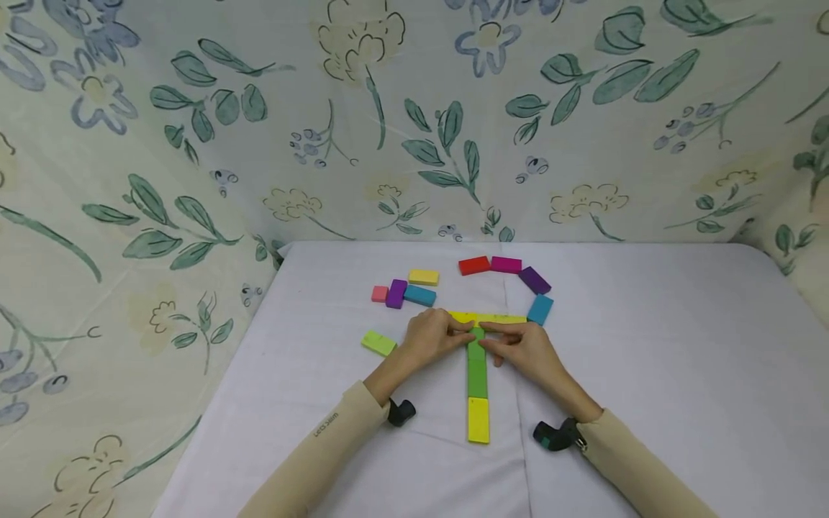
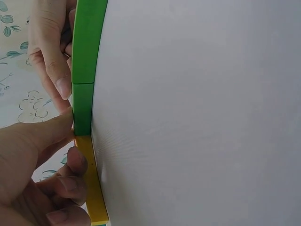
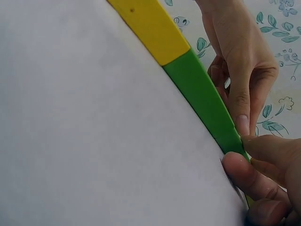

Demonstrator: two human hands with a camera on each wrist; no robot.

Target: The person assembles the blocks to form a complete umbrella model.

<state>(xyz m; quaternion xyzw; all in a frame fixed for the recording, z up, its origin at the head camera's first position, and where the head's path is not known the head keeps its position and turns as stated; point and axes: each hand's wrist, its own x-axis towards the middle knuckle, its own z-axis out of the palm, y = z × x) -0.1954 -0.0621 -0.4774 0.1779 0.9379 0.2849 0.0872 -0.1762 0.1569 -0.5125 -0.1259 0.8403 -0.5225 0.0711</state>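
Note:
In the head view, my left hand (image 1: 429, 337) and right hand (image 1: 526, 350) meet at the upper green block (image 1: 476, 351), gripping it from opposite sides with thumb and fingertips. Its far end meets a crosswise yellow strip (image 1: 505, 319), partly covered by my fingers. Toward me, a second green block (image 1: 477, 379) and a yellow block (image 1: 478, 421) continue the straight column. The left wrist view shows my left thumb against the edge of the small green block (image 2: 83, 109). My right fingertips press close around the green block (image 3: 225, 134) in the right wrist view.
An arc of red (image 1: 475, 266), magenta (image 1: 506, 265), purple (image 1: 535, 280) and blue (image 1: 540, 309) blocks curves to the strip's right end. Left of it lie loose yellow (image 1: 424, 277), blue (image 1: 420, 295), purple (image 1: 396, 293), pink (image 1: 379, 293) and lime (image 1: 378, 343) blocks on white cloth.

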